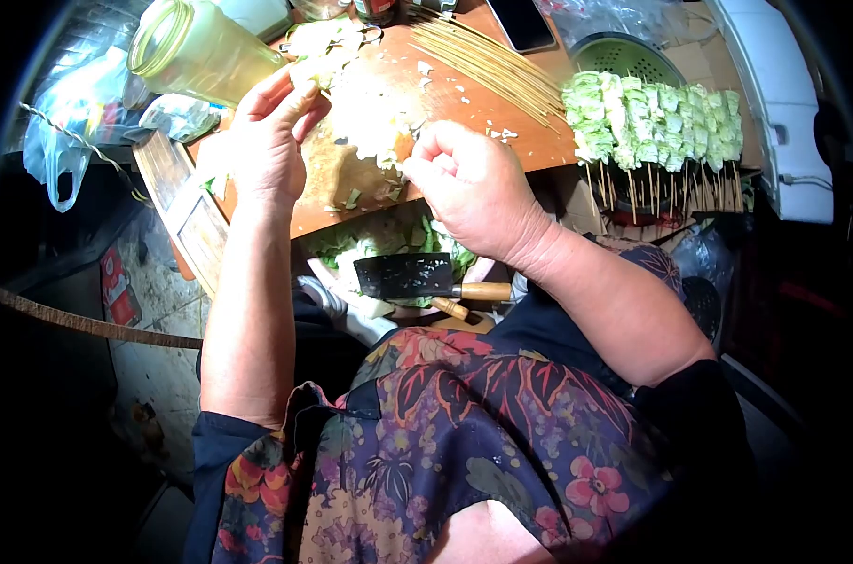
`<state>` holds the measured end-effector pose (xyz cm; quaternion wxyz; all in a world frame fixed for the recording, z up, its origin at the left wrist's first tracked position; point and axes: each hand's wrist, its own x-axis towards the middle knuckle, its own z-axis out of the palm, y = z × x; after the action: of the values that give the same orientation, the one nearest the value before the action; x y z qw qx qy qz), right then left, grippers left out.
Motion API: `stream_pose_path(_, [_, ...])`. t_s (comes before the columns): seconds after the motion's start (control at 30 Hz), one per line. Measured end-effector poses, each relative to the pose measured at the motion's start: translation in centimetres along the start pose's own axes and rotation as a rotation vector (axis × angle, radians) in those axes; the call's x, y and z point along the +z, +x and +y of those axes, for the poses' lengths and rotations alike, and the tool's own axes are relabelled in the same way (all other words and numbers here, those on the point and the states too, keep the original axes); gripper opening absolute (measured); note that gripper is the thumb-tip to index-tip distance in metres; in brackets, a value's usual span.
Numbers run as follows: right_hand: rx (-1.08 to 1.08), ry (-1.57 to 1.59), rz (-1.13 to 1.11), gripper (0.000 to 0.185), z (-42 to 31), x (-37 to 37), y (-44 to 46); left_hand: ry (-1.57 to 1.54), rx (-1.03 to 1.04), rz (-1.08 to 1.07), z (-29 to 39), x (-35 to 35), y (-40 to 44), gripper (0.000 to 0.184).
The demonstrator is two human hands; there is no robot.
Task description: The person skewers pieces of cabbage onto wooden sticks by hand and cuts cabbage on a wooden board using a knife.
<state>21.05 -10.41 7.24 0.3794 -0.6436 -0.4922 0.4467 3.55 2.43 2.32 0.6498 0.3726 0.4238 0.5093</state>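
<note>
My left hand (274,136) is raised over the left part of a wooden cutting board (530,143). Its thumb and fingers pinch at a pale green piece of cabbage leaf (319,71). On the right, my right hand (473,183) is closed above the board's near edge, thumb against curled fingers; what it grips, if anything, is hidden by glare. Between the hands lie cabbage pieces (379,132), washed out by bright light. Thin bamboo skewers (488,66) lie in a bundle at the back of the board.
Skewered cabbage (652,122) sits in a row at right, before a green colander (624,56). A cleaver (404,275) rests across a basin of cabbage (337,249) near my lap. A phone (521,21), a plastic jar (205,56) and a plastic bag (60,132) stand around the board.
</note>
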Motion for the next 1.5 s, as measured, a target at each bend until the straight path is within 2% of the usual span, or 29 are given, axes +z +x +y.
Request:
stream_pose_path(0.1, [-0.066,0.001,0.020,0.014,0.2,0.1,-0.3,0.054,0.036,-0.023,0.2,0.2,-0.3,0.030])
stream_pose_path(0.17, [-0.074,-0.003,0.029,0.014,0.1,0.0,-0.5,0.223,0.111,-0.041,0.7,0.8,-0.8,0.029])
stream_pose_path(0.33, [-0.144,-0.034,0.083,0.015,0.1,-0.4,-0.3,0.265,0.048,-0.135,0.7,2.1,-3.0,0.022])
stream_pose_path(0.43, [-0.039,-0.028,0.046,0.013,0.1,-0.9,0.1,0.250,-0.006,-0.185,0.1,1.9,-3.3,0.020])
stream_pose_path(0.5, [0.070,0.129,-0.049,0.013,0.3,-1.2,0.1,0.182,-0.030,-0.226,0.5,1.6,-3.3,0.022])
stream_pose_path(0.6, [0.093,0.140,-0.106,0.013,0.4,-1.6,0.5,0.167,-0.037,-0.236,0.7,1.9,-3.4,0.023])
stream_pose_path(0.73, [0.066,0.075,-0.111,0.013,0.2,-1.9,1.0,0.175,0.014,-0.190,0.6,2.6,-3.2,0.026])
stream_pose_path(0.8, [0.011,0.037,-0.095,0.014,0.3,-1.9,1.2,0.295,0.122,-0.093,0.6,2.8,-3.0,0.029])
stream_pose_path(0.97, [-0.041,0.007,0.021,0.020,1.0,-2.1,1.4,0.213,0.042,-0.044,-0.4,0.7,-0.9,0.029])
stream_pose_path(1.03, [-0.043,0.007,0.049,0.020,0.5,-2.6,1.4,0.380,0.107,0.039,-3.1,-1.6,0.7,0.027])
stream_pose_path(1.1, [0.027,0.138,0.021,0.013,0.0,-3.1,1.3,0.413,0.196,0.078,-5.5,-2.8,1.2,0.030])
stream_pose_path(1.17, [-0.043,0.187,0.037,0.013,0.3,-3.4,1.5,1.137,0.378,0.184,-7.0,-3.3,0.0,0.041])
stream_pose_path(1.2, [-0.012,0.255,0.047,0.013,-0.2,-3.5,1.2,1.219,0.466,0.147,-9.2,-4.5,0.1,0.054])
stream_pose_path(1.23, [0.020,0.323,0.056,0.013,-0.6,-3.7,1.1,1.309,0.421,0.107,-9.8,-4.1,-0.6,0.060])
stream_pose_path(1.33, [-0.004,0.301,0.088,0.014,-0.4,-4.4,0.8,1.453,0.479,0.059,-12.3,-3.8,-1.4,0.072])
stream_pose_path(1.43, [0.010,0.362,0.103,0.014,-0.6,-5.6,0.5,1.429,0.542,-0.051,-13.0,-1.8,-0.8,0.074])
stream_pose_path(1.5, [0.022,0.364,0.123,0.014,-0.5,-6.2,0.3,1.356,0.704,-0.069,-14.4,-0.6,0.7,0.072])
